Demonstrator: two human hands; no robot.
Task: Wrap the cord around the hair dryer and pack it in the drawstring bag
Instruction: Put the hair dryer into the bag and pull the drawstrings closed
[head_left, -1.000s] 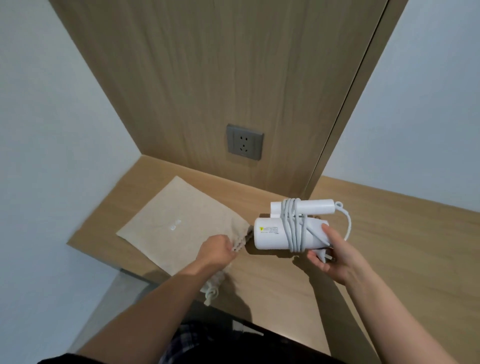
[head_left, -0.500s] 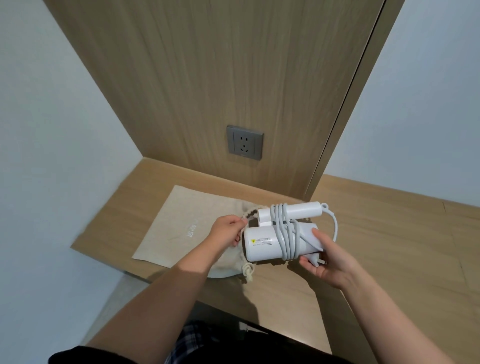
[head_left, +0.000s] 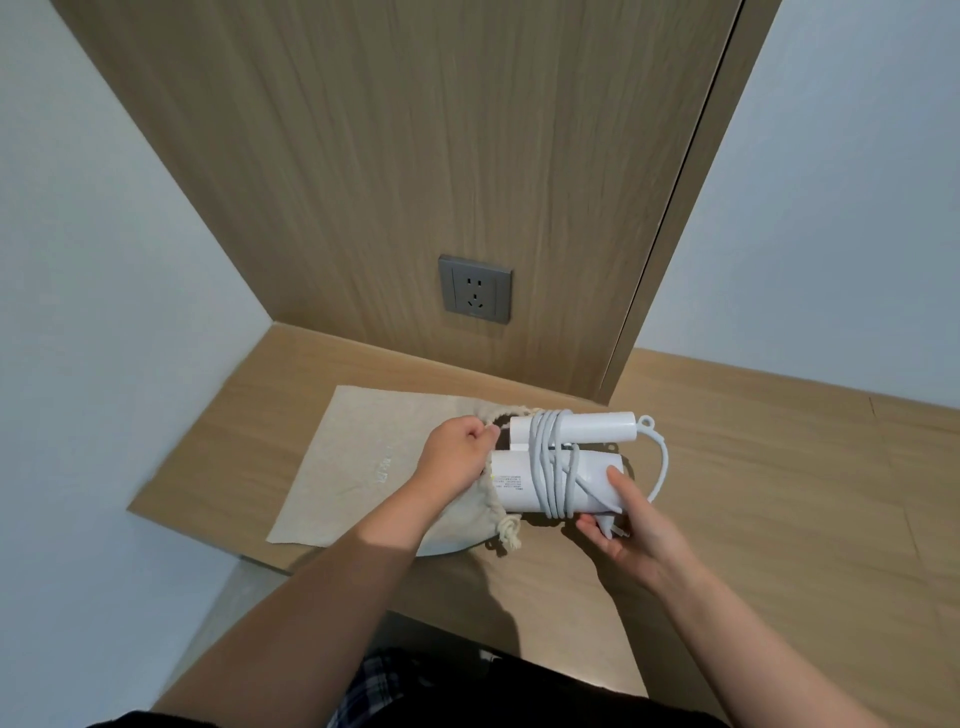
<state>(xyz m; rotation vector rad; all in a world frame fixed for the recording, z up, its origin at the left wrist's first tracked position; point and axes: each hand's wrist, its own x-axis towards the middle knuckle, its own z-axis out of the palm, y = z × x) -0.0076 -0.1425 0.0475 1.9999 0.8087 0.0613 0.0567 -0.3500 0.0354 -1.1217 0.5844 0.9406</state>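
A white hair dryer (head_left: 519, 480) lies sideways in the air, its folded handle (head_left: 597, 427) on the far side. The grey-white cord (head_left: 555, 467) is wound several times around body and handle, with one loose loop (head_left: 661, 462) at the right. My right hand (head_left: 631, 530) grips the dryer's right end, the plug under my fingers. The beige drawstring bag (head_left: 358, 457) lies flat on the wooden counter (head_left: 753, 493). My left hand (head_left: 457, 457) pinches the bag's gathered mouth and holds it up against the dryer's left end. The knotted drawstring (head_left: 508, 535) hangs below.
A grey wall socket (head_left: 475, 289) sits in the wood panel behind the counter. White walls close in on the left and right. The counter's front edge (head_left: 332, 577) runs just below the bag, with floor beneath it.
My left hand lifted the bag's mouth from the counter and drew it right. My right hand brought the dryer left until its end met the bag's opening.
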